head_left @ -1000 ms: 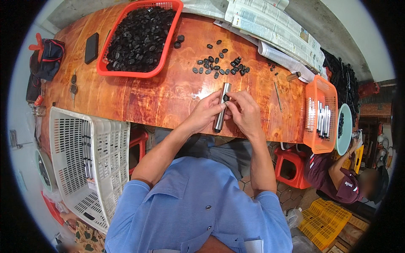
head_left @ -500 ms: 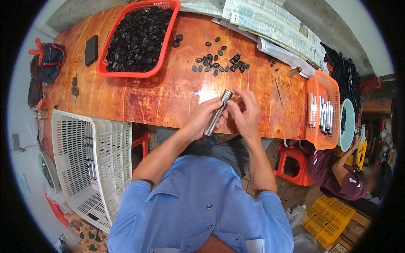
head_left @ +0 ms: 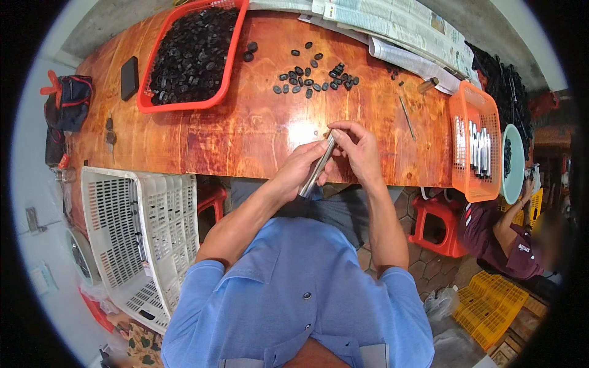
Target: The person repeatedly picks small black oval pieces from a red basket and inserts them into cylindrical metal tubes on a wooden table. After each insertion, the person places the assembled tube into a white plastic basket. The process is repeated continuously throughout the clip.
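A shiny metal tube [head_left: 317, 171] slants over the table's near edge, its far end pointing up and to the right. My left hand [head_left: 297, 167] is wrapped round its middle, the thumb lying along the top. At the far end, the thumb and forefinger of my right hand [head_left: 361, 152] close on the tip. Any small part between those fingertips is hidden. Beyond my hands, several small black oval pieces [head_left: 299, 71] lie scattered on the wooden table [head_left: 227, 144].
A red basket [head_left: 142, 97] full of black pieces stands far left, near a black box [head_left: 129, 78]. To the right are an orange basket [head_left: 459, 132] with metal tubes, a green bowl [head_left: 518, 161], a thin rod [head_left: 407, 116] and newspapers [head_left: 392, 27]. A white crate [head_left: 178, 214] stands near left.
My right hand, earlier with fingers apart beside the tube, now closes at its far end. My left hand keeps hold of the tube. The whole view has shifted slightly.
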The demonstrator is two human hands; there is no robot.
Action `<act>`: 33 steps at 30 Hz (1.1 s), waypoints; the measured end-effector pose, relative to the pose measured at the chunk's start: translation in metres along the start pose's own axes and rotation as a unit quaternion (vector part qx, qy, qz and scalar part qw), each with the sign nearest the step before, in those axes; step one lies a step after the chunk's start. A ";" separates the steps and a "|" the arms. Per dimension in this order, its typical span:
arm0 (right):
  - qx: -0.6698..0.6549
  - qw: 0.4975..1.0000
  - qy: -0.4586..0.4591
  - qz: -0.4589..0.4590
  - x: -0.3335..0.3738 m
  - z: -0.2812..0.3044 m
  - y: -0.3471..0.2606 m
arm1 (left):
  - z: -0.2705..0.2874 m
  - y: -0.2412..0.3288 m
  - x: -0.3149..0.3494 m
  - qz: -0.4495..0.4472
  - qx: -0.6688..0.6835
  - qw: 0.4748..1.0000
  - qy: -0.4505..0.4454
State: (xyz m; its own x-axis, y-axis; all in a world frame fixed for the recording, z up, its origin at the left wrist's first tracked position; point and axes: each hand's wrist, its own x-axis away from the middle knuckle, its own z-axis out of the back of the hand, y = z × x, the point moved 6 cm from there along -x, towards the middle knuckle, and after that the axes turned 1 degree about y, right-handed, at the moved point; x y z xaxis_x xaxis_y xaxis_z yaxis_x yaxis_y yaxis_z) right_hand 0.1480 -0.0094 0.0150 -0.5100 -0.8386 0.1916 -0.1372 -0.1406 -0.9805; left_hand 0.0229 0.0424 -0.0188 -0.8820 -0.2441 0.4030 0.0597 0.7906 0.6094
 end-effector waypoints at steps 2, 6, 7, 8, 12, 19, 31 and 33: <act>-0.029 0.999 -0.015 0.000 0.001 0.001 -0.004 | -0.002 0.004 -0.001 -0.029 -0.050 0.998 -0.008; -0.069 0.996 0.005 0.052 0.001 0.011 -0.009 | -0.004 0.018 0.000 -0.046 -0.183 0.982 -0.003; -0.067 0.996 0.005 0.059 0.002 0.013 -0.009 | -0.005 0.021 0.002 -0.050 -0.205 0.977 0.007; -0.066 0.996 0.005 0.066 0.003 0.014 -0.012 | -0.006 0.025 0.004 -0.053 -0.228 0.972 0.017; -0.099 0.993 -0.009 0.056 0.004 0.014 -0.014 | -0.001 0.028 0.005 -0.075 -0.292 0.954 0.001; -0.093 0.991 -0.029 0.088 0.000 0.022 -0.005 | -0.010 0.046 0.008 -0.192 -0.490 0.850 0.034; 0.199 0.979 0.012 0.052 -0.011 0.035 0.003 | -0.020 0.055 0.000 -0.339 -0.824 0.448 0.078; 0.216 0.975 0.003 0.048 -0.008 0.033 0.000 | -0.018 0.050 0.002 -0.362 -0.826 0.425 0.081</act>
State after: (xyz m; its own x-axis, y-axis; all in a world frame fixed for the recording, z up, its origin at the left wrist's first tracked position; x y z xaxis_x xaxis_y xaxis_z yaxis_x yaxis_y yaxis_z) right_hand 0.1803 -0.0205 0.0126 -0.5077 -0.8560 0.0975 0.2818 -0.2719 -0.9201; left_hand 0.0322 0.0716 0.0252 -0.9127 -0.2293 -0.3384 0.1653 -0.9642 0.2075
